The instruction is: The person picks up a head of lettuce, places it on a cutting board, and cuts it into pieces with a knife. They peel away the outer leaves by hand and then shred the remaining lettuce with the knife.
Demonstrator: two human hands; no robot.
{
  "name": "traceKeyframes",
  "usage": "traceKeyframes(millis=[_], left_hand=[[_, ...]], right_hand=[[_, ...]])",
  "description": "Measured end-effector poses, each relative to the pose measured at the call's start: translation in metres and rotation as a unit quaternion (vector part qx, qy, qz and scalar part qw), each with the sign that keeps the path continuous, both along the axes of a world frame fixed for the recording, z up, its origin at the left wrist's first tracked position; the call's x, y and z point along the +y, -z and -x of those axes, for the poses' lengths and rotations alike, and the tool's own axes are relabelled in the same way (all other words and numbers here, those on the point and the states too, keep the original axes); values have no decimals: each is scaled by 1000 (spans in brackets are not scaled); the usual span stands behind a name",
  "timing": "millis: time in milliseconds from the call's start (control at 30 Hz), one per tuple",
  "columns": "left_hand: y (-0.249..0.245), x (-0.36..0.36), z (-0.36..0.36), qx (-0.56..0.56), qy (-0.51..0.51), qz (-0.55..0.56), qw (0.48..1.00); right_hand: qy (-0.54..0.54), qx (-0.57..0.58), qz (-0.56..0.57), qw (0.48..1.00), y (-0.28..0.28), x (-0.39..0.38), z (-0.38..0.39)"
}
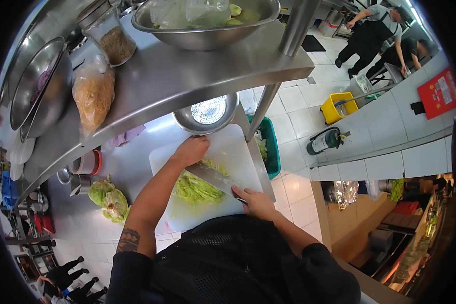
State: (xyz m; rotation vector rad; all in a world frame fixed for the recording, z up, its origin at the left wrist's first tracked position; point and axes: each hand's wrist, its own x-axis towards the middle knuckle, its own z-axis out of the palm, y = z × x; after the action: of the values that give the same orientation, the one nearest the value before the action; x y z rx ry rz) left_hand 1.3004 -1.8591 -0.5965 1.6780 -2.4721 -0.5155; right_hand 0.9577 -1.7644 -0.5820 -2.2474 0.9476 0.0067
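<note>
A white cutting board lies on the steel table, with a heap of shredded lettuce on its near part. My right hand is closed around the handle of a kitchen knife. The wide blade slants across the board, between the heap and smaller shreds beyond it. My left hand is over the board's far left part, near the far end of the blade. Its fingers are curled, and whatever they grip is hidden. Two lettuce heads sit left of the board.
A steel bowl stands beyond the board, under a steel shelf holding a large bowl, a jar and a bag. A green bin stands right. Two people work at the back right.
</note>
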Motion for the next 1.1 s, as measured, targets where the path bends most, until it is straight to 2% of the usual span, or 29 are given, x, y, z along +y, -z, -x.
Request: traceKeyframes(millis=[67, 133, 167, 233, 267, 333, 467, 533, 567, 633, 667, 733, 833, 1100], left_hand=[[-1, 1, 2, 0, -16, -6, 1000], [2, 5, 4, 126, -105, 0, 986], [4, 7, 6, 125, -104, -2, 987], [4, 9, 11, 245, -172, -31, 954], [4, 10, 12, 245, -170, -33, 954], [8, 10, 14, 289, -203, -172, 920], [14, 14, 20, 283, -191, -186, 921], [11, 14, 28, 192, -142, -108, 965], [10, 14, 31, 191, -142, -108, 965], [1, 15, 38, 100, -68, -68, 990], [-4, 16, 42, 100, -68, -68, 990], [-13, 18, 52, 22, -54, -93, 994], [-6, 22, 67, -34, -63, -46, 996], [5, 20, 84, -79, -63, 5, 995]], right_hand=[[1, -2, 0, 1000, 1, 1, 0], [4, -14, 7, 1000, 2, 2, 0], [5, -15, 5, 1000, 5, 4, 0], [11, -19, 4, 1000, 7, 5, -2], [14, -19, 2, 1000, 8, 5, -1], [9, 1, -10, 1000, 5, 5, -2], [16, -7, -11, 1000, 4, 6, -3], [20, -27, -5, 999, 7, 7, -3], [19, -28, -4, 999, 9, 8, -3], [14, -24, -11, 1000, 7, 7, -3], [15, -24, -11, 1000, 7, 7, -3], [11, -23, -14, 1000, 6, 7, -3], [8, -24, -14, 1000, 5, 7, -3], [21, -51, -9, 998, 9, 12, -6]])
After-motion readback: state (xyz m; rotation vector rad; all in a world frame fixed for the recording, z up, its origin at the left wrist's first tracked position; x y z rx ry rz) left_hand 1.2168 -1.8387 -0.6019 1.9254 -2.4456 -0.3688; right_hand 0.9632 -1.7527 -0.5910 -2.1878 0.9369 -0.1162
